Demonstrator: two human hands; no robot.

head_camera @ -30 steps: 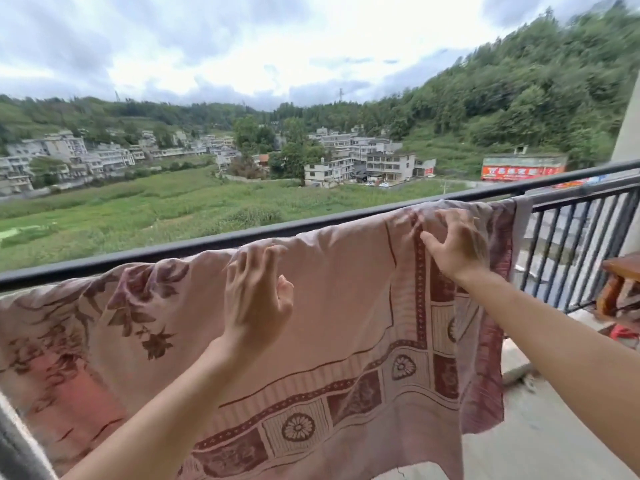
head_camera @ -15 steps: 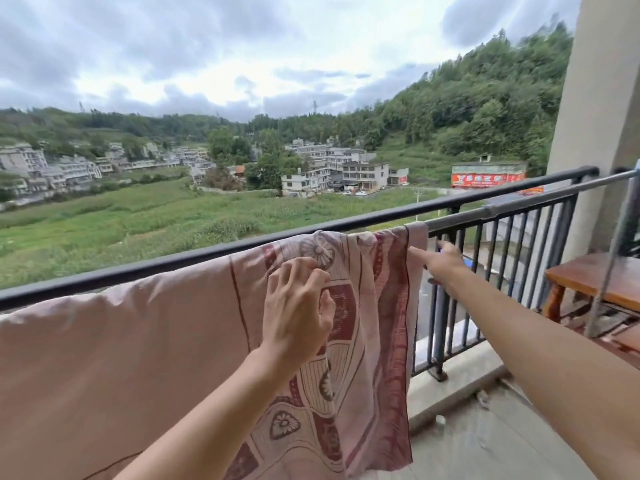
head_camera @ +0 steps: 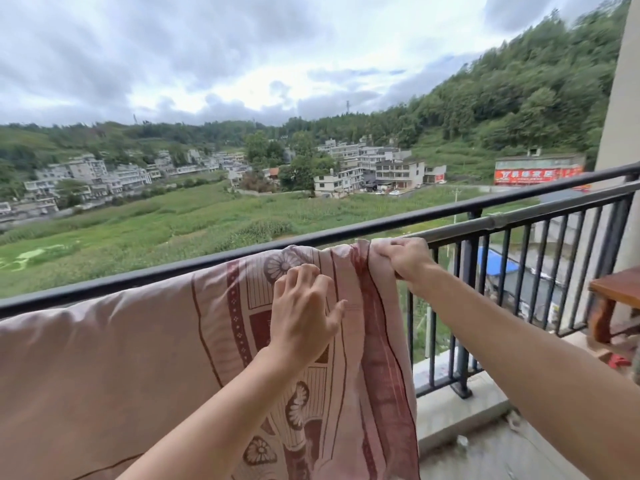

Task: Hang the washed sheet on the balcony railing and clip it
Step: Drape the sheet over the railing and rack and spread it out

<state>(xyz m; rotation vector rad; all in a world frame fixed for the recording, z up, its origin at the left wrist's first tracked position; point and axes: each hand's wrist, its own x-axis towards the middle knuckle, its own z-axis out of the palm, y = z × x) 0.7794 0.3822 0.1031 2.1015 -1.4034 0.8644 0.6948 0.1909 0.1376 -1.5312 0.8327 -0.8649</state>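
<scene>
One large sign only: a red banner [head_camera: 538, 174] across a low building [head_camera: 540, 161] beyond the balcony railing [head_camera: 346, 233], with big white characters too blurred to read. Farther left, a small red sign [head_camera: 440, 177] on a house, likewise illegible.

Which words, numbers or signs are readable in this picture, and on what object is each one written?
On the far building, the red banner: white characters, too blurred to read.
On a nearer house, the small red sign: too small to read.
On the sheet: printed flowers and stripes only, no text.
</scene>
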